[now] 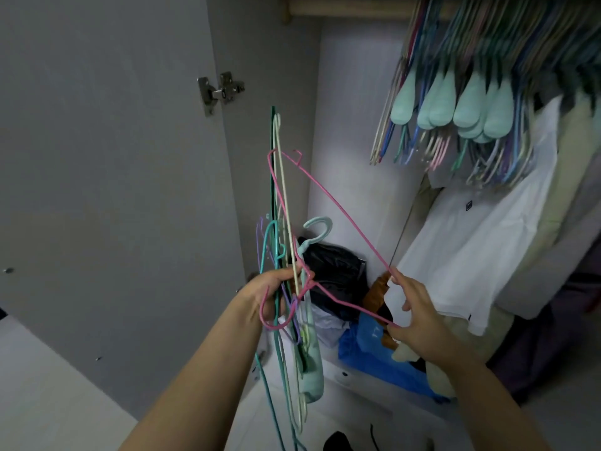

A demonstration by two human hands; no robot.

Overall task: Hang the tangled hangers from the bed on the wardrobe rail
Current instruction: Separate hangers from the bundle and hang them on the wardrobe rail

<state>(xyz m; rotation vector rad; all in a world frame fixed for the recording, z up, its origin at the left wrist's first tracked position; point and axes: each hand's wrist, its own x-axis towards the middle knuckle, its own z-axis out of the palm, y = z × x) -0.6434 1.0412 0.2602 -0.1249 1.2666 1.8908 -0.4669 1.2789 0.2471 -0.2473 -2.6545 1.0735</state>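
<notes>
My left hand (276, 294) grips a tangled bundle of thin hangers (279, 203), green, cream, teal and purple, standing roughly upright in front of the open wardrobe. A pink wire hanger (338, 203) sticks out of the bundle to the right, with its hook looped below my left fist. My right hand (414, 317) pinches the pink hanger's right corner between fingers and thumb. A mint padded hanger (312, 362) dangles under the bundle. The wooden wardrobe rail (351, 9) runs across the top, crowded on its right with several hung hangers (471, 102).
The grey wardrobe door (107, 177) stands open on the left, with a metal hinge (221, 89). A white shirt (481, 242) and other clothes hang at right. Black and blue bags (367, 346) lie on the wardrobe floor. The rail's left stretch is bare.
</notes>
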